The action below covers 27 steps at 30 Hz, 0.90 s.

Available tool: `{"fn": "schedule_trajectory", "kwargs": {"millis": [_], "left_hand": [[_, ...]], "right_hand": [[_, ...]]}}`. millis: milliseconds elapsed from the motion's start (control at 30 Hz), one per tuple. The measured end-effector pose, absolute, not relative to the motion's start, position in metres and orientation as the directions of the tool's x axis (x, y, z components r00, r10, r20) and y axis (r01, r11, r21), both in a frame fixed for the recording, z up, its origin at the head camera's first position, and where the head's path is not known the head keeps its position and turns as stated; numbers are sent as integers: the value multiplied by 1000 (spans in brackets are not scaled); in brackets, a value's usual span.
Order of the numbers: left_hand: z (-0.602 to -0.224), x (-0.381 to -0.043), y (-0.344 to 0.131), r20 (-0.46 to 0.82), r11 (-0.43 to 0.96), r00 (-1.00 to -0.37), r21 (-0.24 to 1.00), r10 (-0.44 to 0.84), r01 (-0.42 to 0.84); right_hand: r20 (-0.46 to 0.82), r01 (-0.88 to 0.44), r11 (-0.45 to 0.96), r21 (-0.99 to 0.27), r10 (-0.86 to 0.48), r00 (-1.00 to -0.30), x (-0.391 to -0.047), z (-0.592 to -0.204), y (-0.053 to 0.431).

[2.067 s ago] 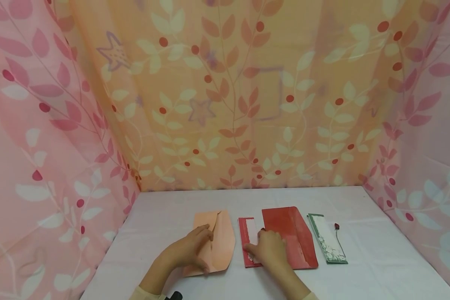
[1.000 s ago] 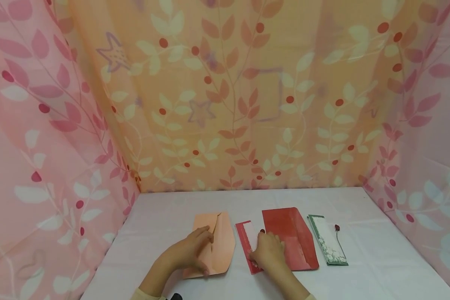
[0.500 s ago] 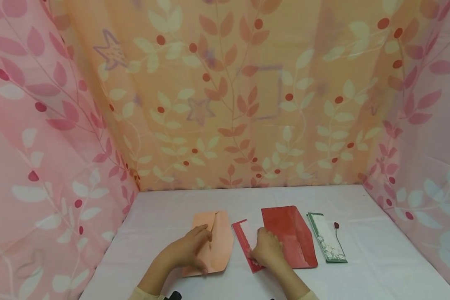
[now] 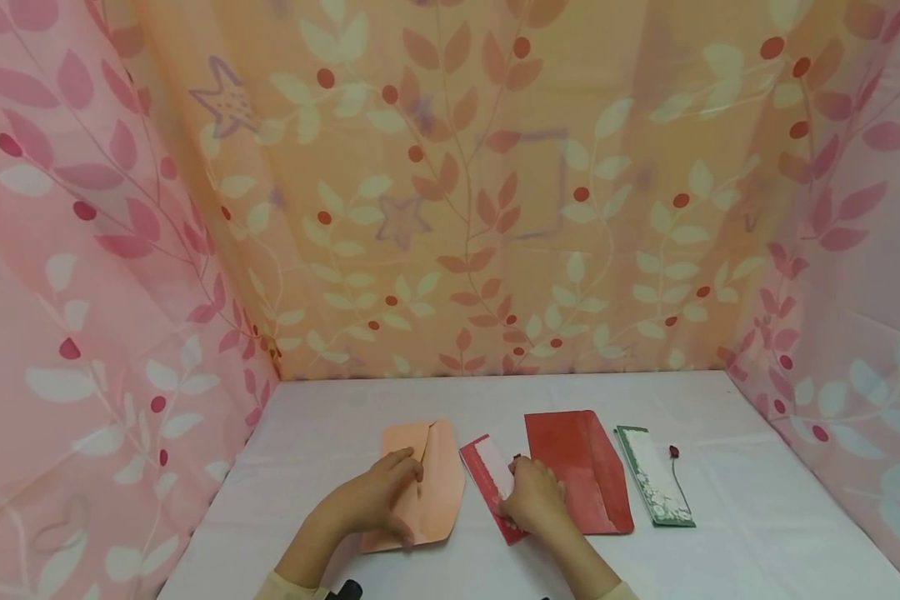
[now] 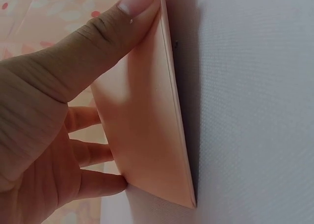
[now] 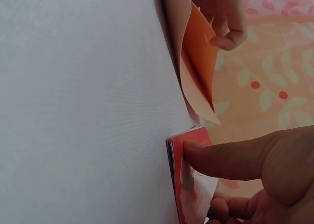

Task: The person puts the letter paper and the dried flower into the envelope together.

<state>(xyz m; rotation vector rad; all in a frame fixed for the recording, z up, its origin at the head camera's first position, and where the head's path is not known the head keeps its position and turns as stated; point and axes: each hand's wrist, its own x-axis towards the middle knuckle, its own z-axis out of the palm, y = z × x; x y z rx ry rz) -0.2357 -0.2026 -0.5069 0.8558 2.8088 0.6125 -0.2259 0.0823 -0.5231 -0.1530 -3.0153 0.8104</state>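
Note:
Flat on the table at left of centre lies a peach envelope [image 4: 442, 492], its flap unfolded to the right. My left hand [image 4: 367, 504] holds it, thumb at the near edge and fingers on the upper layer; the left wrist view shows the thumb pressed on the peach paper [image 5: 147, 130]. In the right wrist view the envelope's mouth [image 6: 201, 52] gapes. My right hand [image 4: 536, 496] grips a red card [image 4: 486, 458] with a white panel, thumb on its face. The card slants, its far end close to the envelope's flap; the hand hides its right part.
A red envelope [image 4: 573, 467] with its flap unfolded lies just right of my right hand. Beyond it is a green-bordered white card [image 4: 652, 479] with a rose on a stem [image 4: 675, 454]. The white table [image 4: 330, 408] ends at a patterned curtain [image 4: 457, 208].
The red card, upright before, has turned to a slant and shifted left toward the peach envelope, away from the red envelope. My left hand has stayed on the peach envelope.

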Motion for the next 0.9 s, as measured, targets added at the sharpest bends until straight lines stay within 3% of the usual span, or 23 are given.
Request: {"fn": "schedule_trajectory", "kwargs": {"millis": [133, 467, 900], "left_hand": [[-506, -235, -202, -25, 756, -829, 428, 558, 496], [-500, -234, -202, -37, 759, -831, 430, 556, 488], [-508, -240, -211, -11, 744, -818, 423, 575, 517]], "right_hand": [[-12, 78, 856, -511, 84, -996, -225, -522, 84], [-75, 68, 728, -682, 22, -997, -221, -517, 94], [-132, -33, 622, -782, -217, -967, -231, -505, 124]]}}
